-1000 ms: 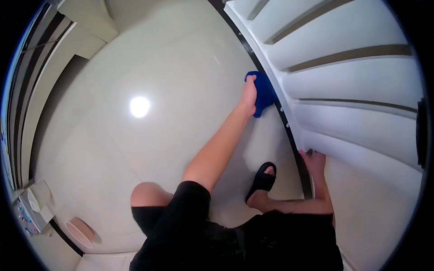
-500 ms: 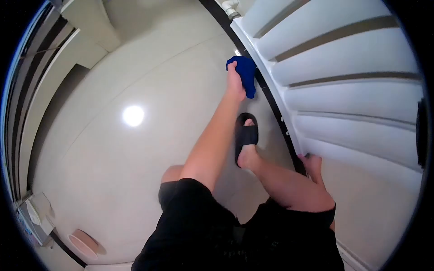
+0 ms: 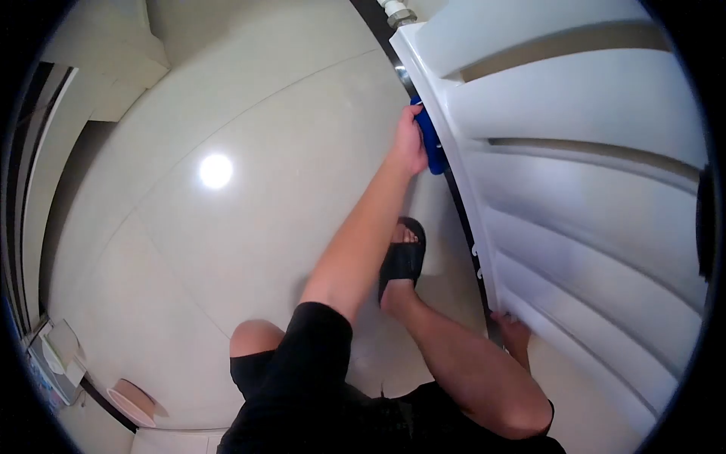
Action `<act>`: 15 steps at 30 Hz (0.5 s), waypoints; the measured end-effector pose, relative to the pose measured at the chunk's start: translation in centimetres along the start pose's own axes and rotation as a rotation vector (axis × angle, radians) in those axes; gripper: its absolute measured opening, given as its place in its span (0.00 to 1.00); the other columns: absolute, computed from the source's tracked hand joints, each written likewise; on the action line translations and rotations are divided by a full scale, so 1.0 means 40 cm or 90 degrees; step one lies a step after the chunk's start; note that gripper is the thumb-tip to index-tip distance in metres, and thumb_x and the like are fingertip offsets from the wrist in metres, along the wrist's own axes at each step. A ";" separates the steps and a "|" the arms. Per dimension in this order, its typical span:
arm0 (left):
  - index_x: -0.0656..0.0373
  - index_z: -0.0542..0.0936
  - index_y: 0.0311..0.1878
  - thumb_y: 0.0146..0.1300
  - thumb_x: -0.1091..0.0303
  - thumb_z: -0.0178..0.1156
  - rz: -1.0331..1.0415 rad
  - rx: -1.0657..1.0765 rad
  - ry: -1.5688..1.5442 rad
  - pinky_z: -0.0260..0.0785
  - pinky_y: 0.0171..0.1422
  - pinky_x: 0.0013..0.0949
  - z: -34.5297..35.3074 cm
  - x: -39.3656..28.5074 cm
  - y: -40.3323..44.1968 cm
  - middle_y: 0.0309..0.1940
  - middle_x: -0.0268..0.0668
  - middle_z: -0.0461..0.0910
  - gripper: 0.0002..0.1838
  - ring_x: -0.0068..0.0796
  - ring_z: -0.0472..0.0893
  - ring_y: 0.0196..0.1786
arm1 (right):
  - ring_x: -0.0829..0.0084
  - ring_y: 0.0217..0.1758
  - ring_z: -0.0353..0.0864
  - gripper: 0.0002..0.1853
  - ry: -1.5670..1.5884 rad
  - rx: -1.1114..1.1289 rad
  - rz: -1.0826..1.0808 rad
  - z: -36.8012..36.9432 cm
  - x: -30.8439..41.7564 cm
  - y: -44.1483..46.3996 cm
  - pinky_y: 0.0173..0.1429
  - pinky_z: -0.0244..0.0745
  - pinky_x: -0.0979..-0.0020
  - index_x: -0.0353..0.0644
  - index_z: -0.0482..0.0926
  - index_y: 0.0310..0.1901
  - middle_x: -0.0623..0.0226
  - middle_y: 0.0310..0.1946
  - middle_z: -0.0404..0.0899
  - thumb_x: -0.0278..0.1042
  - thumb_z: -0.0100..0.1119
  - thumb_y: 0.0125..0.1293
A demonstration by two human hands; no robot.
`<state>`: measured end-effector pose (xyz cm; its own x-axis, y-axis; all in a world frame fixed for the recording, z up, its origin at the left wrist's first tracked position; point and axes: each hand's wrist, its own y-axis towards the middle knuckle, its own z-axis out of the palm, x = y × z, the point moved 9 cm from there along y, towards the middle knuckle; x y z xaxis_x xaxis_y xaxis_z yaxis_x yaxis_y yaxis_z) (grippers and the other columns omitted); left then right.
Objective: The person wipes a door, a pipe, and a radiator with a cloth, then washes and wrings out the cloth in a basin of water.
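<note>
The left hand (image 3: 412,144) holds a blue cloth (image 3: 432,144) against the dark strip (image 3: 458,208) at the floor's edge, close beside the white slatted radiator (image 3: 560,98). Its grip looks narrow, with the thumb side toward the far end of the cloth and the wrist toward the near end; most of the fingers cannot be made out. The cloth is bunched into a slim shape and partly hidden by the radiator's left edge, and that shape probably suits the tight space there better than a spread one would. The left arm stretches far and to the right, likely because the cloth lies well beyond the knees, and the body seems to be crouched low to allow that reach. The right hand (image 3: 513,331) is at the near end of the radiator, its fingers bent around or against the lower left corner; whether it bears weight cannot be told, but a hold there would help balance the lean. It shows nothing carried, though part of it is out of sight. The right foot, in a black slipper (image 3: 402,261), is set on the pale floor (image 3: 249,227) between the two hands in depth, which probably gives the crouch a firm base. A pipe fitting (image 3: 398,13) stands at the radiator's far end, past the cloth, and a pink basin (image 3: 130,402) is near and to the left, well apart from both hands.
</note>
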<state>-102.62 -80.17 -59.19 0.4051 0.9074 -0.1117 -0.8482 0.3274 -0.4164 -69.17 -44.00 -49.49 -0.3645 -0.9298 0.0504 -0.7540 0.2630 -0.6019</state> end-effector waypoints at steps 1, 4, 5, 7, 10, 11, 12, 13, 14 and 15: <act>0.58 0.78 0.61 0.69 0.44 0.44 0.005 0.005 -0.009 0.71 0.68 0.50 0.003 -0.006 -0.005 0.56 0.44 0.83 0.30 0.46 0.81 0.56 | 0.61 0.71 0.71 0.37 0.002 0.006 -0.010 0.013 0.042 0.002 0.75 0.65 0.61 0.33 0.69 0.67 0.58 0.68 0.72 0.42 0.75 0.62; 0.58 0.77 0.62 0.68 0.45 0.46 0.017 -0.004 -0.026 0.70 0.68 0.52 -0.041 -0.009 -0.013 0.56 0.44 0.83 0.31 0.47 0.81 0.57 | 0.61 0.70 0.71 0.37 0.025 0.011 -0.059 0.067 0.174 0.016 0.74 0.65 0.61 0.34 0.70 0.67 0.58 0.67 0.72 0.42 0.75 0.62; 0.58 0.77 0.62 0.67 0.45 0.47 0.019 -0.007 -0.026 0.70 0.68 0.53 -0.055 -0.011 -0.012 0.56 0.44 0.83 0.31 0.47 0.81 0.57 | 0.61 0.69 0.71 0.36 0.030 0.010 -0.075 0.083 0.219 0.020 0.74 0.65 0.61 0.34 0.70 0.66 0.58 0.67 0.73 0.42 0.75 0.62; 0.58 0.77 0.62 0.67 0.45 0.48 0.038 -0.046 -0.040 0.71 0.67 0.54 -0.061 -0.047 -0.049 0.56 0.45 0.83 0.31 0.47 0.82 0.57 | 0.61 0.69 0.71 0.36 0.043 0.011 -0.114 0.116 0.317 0.031 0.73 0.65 0.61 0.34 0.70 0.66 0.58 0.66 0.73 0.42 0.76 0.61; 0.60 0.77 0.60 0.68 0.45 0.47 0.081 -0.095 -0.042 0.72 0.66 0.52 -0.080 -0.101 -0.092 0.55 0.47 0.82 0.30 0.47 0.82 0.56 | 0.61 0.68 0.71 0.36 0.059 0.015 -0.169 0.164 0.458 0.049 0.73 0.66 0.61 0.34 0.71 0.65 0.58 0.65 0.73 0.42 0.76 0.61; 0.60 0.77 0.60 0.69 0.46 0.47 0.124 -0.120 -0.020 0.73 0.66 0.51 -0.076 -0.126 -0.105 0.55 0.47 0.82 0.29 0.47 0.82 0.56 | 0.61 0.68 0.72 0.36 0.066 0.016 -0.185 0.176 0.501 0.053 0.73 0.66 0.61 0.34 0.71 0.65 0.59 0.65 0.73 0.42 0.76 0.61; 0.61 0.77 0.60 0.70 0.46 0.46 0.170 -0.142 0.002 0.73 0.66 0.50 -0.066 -0.154 -0.117 0.55 0.47 0.82 0.29 0.46 0.82 0.56 | 0.61 0.68 0.72 0.35 0.070 0.017 -0.202 0.189 0.543 0.060 0.72 0.66 0.61 0.34 0.71 0.65 0.59 0.65 0.73 0.42 0.76 0.61; 0.61 0.77 0.60 0.73 0.48 0.44 0.215 -0.145 0.044 0.72 0.66 0.46 -0.048 -0.182 -0.118 0.56 0.44 0.82 0.27 0.43 0.82 0.57 | 0.61 0.67 0.72 0.35 0.074 0.014 -0.217 0.199 0.584 0.067 0.72 0.66 0.61 0.34 0.71 0.65 0.59 0.64 0.74 0.42 0.76 0.61; 0.61 0.77 0.59 0.74 0.48 0.44 0.220 -0.155 0.088 0.72 0.66 0.45 -0.027 -0.190 -0.113 0.56 0.43 0.82 0.27 0.42 0.81 0.57 | 0.61 0.67 0.72 0.35 0.079 0.014 -0.231 0.212 0.624 0.074 0.72 0.66 0.61 0.34 0.71 0.64 0.59 0.64 0.74 0.42 0.76 0.61; 0.61 0.77 0.59 0.75 0.48 0.43 0.222 -0.167 0.130 0.72 0.67 0.45 -0.006 -0.193 -0.106 0.56 0.42 0.82 0.27 0.41 0.81 0.57 | 0.61 0.67 0.72 0.35 0.082 0.014 -0.241 0.221 0.653 0.079 0.72 0.66 0.61 0.34 0.72 0.64 0.59 0.64 0.74 0.42 0.76 0.60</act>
<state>-102.08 -88.63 -56.76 0.1934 0.8723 -0.4491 -0.8412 -0.0881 -0.5335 -76.25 -69.74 -57.12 -0.1294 -0.9196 0.3708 -0.8365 -0.0996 -0.5388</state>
